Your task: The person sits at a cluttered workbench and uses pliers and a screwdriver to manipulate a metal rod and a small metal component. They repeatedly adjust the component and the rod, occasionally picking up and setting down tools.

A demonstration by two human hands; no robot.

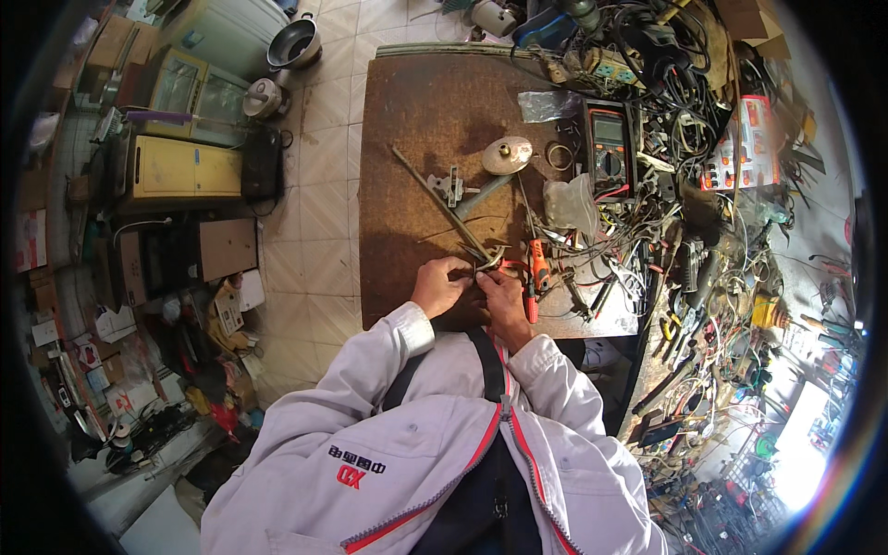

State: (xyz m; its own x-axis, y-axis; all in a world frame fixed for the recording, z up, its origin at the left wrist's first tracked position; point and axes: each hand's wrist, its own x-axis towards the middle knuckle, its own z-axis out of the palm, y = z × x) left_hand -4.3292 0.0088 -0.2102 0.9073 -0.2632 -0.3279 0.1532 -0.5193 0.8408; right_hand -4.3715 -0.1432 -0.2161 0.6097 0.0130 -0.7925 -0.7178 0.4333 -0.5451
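Observation:
Both of my hands meet at the near edge of a brown worktable (407, 222). The fingers of my left hand (442, 287) are pinched together. Just beside them, the thumb and fingers of my right hand (502, 300) are closed too; what lies between the fingertips is too small to make out. A long thin metal rod (435, 196) slants across the table, its near end reaching my fingertips by a small curved piece (497, 260). Right of my right hand lie an orange-handled tool (538, 264) and a red-handled tool (531, 307).
Beyond the rod are a metal bracket (450, 188), a round pale disc with a central knob (507, 155) and a ring (559, 155). A multimeter (609, 153) and clear plastic bags (572, 205) lie to the right. Tangled cables (680, 102) and tools crowd the right side.

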